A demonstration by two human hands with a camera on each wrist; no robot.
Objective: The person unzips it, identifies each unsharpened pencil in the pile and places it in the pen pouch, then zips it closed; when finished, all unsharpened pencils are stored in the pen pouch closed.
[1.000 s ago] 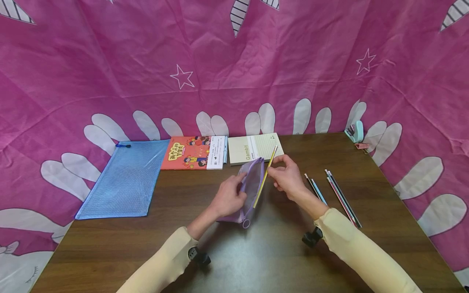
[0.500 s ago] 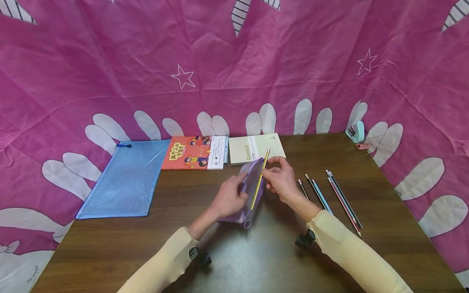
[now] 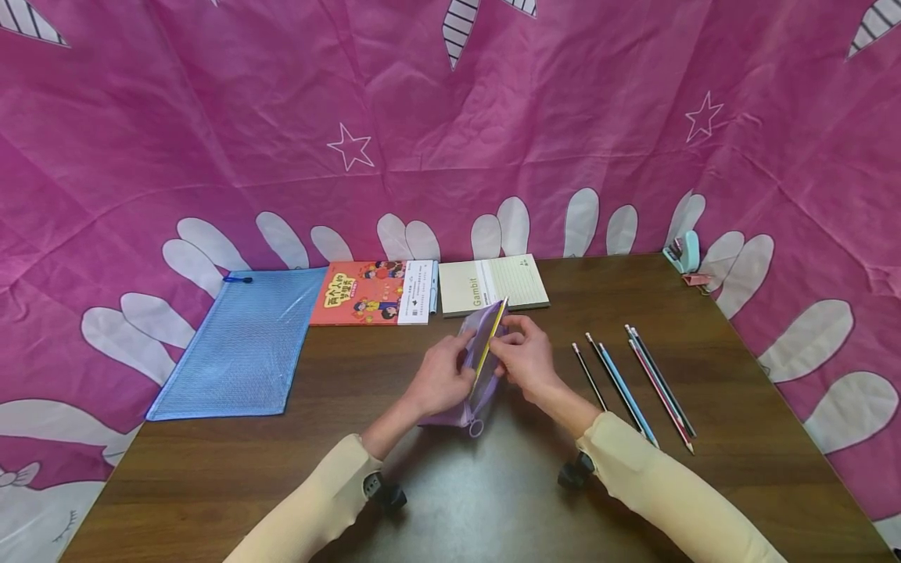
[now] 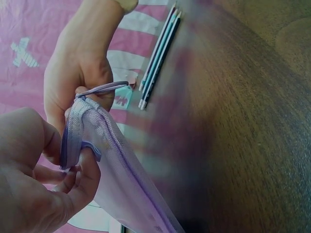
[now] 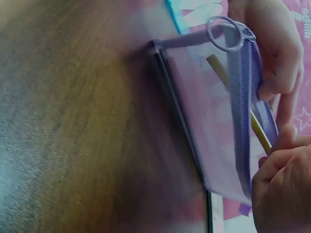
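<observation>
A purple zip mesh pencil pouch stands with its mouth open at the middle of the table. My left hand pinches one edge of that mouth, as the left wrist view also shows. With thumb and fingers, my right hand holds a yellow pencil slanting into the opening. Through the mesh in the right wrist view, the pencil's lower end shows inside the pouch. The zip's ring pull hangs at the near end.
Several pencils lie right of my right hand. Behind the pouch lie a notebook and an orange book. A blue mesh zip folder is at left. A light blue sharpener-like object sits at the far right corner.
My right hand has moved left and down with the yellow pencil, which has gone from beside the pouch's mouth into it. My left hand has stayed at the edge.
</observation>
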